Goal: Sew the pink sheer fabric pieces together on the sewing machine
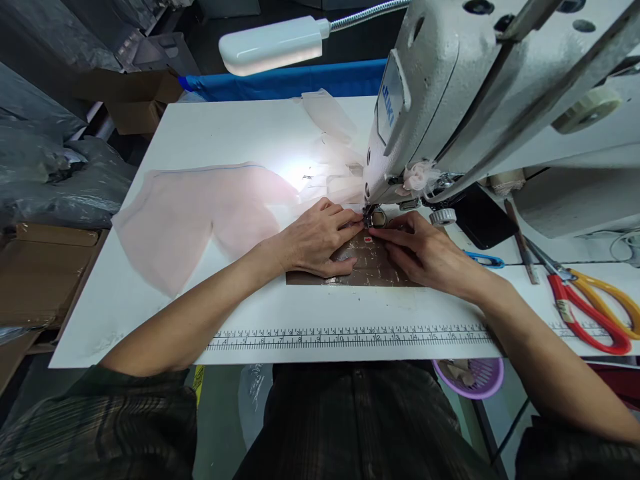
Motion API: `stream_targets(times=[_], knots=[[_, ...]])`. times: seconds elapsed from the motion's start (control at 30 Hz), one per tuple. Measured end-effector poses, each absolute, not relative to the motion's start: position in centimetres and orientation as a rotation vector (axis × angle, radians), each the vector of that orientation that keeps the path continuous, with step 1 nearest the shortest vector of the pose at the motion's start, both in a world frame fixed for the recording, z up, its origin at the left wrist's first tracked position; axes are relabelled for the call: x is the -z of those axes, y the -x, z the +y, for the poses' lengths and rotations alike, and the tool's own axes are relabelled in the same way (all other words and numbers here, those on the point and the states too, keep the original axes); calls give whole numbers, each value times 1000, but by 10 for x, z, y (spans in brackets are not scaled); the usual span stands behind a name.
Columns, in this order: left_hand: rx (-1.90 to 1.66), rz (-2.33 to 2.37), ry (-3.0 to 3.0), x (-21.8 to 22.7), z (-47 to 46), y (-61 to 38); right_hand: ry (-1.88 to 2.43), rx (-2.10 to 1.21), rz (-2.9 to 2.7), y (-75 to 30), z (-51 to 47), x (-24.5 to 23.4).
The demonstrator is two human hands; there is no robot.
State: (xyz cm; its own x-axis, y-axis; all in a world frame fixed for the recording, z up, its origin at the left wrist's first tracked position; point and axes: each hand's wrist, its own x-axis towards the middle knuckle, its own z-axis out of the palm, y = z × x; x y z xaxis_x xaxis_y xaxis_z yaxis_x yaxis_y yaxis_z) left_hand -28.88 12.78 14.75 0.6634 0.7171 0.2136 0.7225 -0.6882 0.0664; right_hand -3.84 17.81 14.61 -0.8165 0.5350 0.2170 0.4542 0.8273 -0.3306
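Observation:
A white sewing machine (425,100) stands at the right, its presser foot (369,217) down near the tabletop. My left hand (320,240) lies palm down beside the foot, fingers stretched toward it and thumb apart. From the other side, my right hand (417,243) reaches in, its index fingertip close to the foot and its fingers apart. Both hands rest partly over a brown taped plate (370,270) with a small red mark. Sheer pale pink fabric (200,207) spreads flat left of the hands. Whatever lies under the fingertips is too small to make out.
More sheer scraps (330,120) lie behind the foot. A lamp (273,45) lights the white table (165,127). A ruler strip (350,339) runs along the front edge. To the right are a black phone (480,217), blue snips (485,259) and scissors (590,310).

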Motion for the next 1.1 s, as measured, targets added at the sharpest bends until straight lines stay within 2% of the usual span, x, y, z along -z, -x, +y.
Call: stream_targets(times=[0.27,0.47,0.6,0.83,0.93,1.1], knots=[[380,-1227,2845,-144,133,291,833,-844,-2557,28,205,-157],[367,-1254,2831,-141,134,292,1057,-701,-2401,36,204,-144],[368,-1276,2820,-138,135,292,992,-755,-2457,33,193,-146],[522,-1402,2748,-136,140,292,1126,-811,-2363,29,200,-137],[376,-1376,2764,-137,160,291,1146,-839,-2314,32,202,-139],[36,-1357,2563,-144,199,286,1250,-1075,-2093,33,200,-149]])
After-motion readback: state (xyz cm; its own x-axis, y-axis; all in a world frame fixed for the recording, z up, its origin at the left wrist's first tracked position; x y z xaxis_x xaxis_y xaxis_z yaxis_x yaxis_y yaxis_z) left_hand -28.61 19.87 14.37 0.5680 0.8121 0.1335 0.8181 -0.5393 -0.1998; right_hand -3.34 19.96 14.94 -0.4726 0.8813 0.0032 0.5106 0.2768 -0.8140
